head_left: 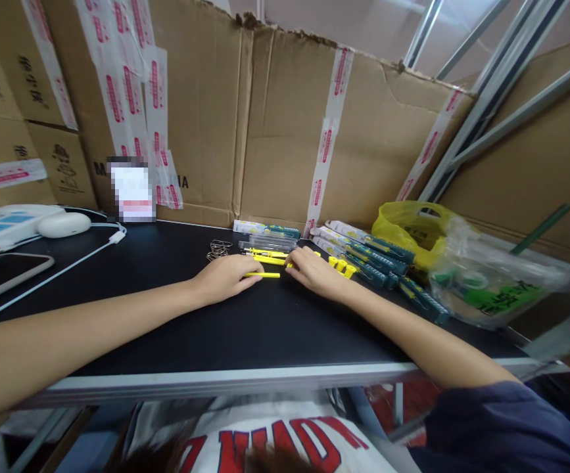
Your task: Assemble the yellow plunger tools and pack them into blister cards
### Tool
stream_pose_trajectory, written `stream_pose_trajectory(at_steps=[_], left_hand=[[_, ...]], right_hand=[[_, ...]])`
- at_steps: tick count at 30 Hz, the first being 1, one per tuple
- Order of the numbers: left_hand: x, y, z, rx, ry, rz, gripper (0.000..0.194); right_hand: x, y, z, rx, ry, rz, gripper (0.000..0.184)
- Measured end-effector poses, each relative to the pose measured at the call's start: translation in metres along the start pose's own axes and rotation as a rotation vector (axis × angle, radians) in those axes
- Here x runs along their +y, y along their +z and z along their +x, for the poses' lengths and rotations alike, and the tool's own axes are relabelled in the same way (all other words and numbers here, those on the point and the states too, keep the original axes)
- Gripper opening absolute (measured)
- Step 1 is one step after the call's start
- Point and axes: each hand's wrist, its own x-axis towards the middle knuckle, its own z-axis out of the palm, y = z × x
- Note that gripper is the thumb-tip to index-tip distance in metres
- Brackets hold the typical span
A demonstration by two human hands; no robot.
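Yellow rod (269,275) is held just above or against the black table (245,341), near its middle, with one end left free and pointed toward the right hand (314,269). It is pinched between the thumb and fingers of the left hand (228,277), probably so that the free end is kept within reach of the other hand. The two hands are held apart, with a narrow gap between them. The fingers of the right hand are bent over a small yellow piece (289,265); whether it is gripped or only touched cannot be told.

Further yellow pieces (275,261) and clear tubes (275,244) are laid crosswise just behind the hands, seemingly so that either can be reached with little arm movement. Metal pieces (219,249) are heaped beyond the left hand, and yellow caps (342,267) are grouped beside the right, apparently sorted by kind. Printed cartons (363,246) are stacked farther right, perhaps to leave the near part of the table free for the forearms.
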Motion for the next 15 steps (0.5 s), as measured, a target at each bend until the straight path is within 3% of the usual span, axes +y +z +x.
stream_pose_trajectory(at_steps=[3, 6, 10, 15], left_hand=[[0.000, 0.000, 0.000, -0.008, -0.011, -0.003, 0.024], [0.001, -0.001, 0.000, -0.020, -0.031, -0.005, 0.024], [0.002, -0.002, -0.001, -0.038, -0.066, -0.040, 0.023], [0.003, -0.001, -0.001, -0.023, -0.094, -0.038, 0.024]], right_hand=[[-0.006, 0.004, 0.001, 0.040, 0.122, 0.311, 0.011], [-0.011, 0.010, 0.001, 0.062, 0.154, 0.627, 0.020], [-0.013, 0.018, 0.001, 0.076, 0.196, 0.825, 0.034], [-0.013, 0.016, 0.003, 0.137, 0.265, 1.042, 0.039]])
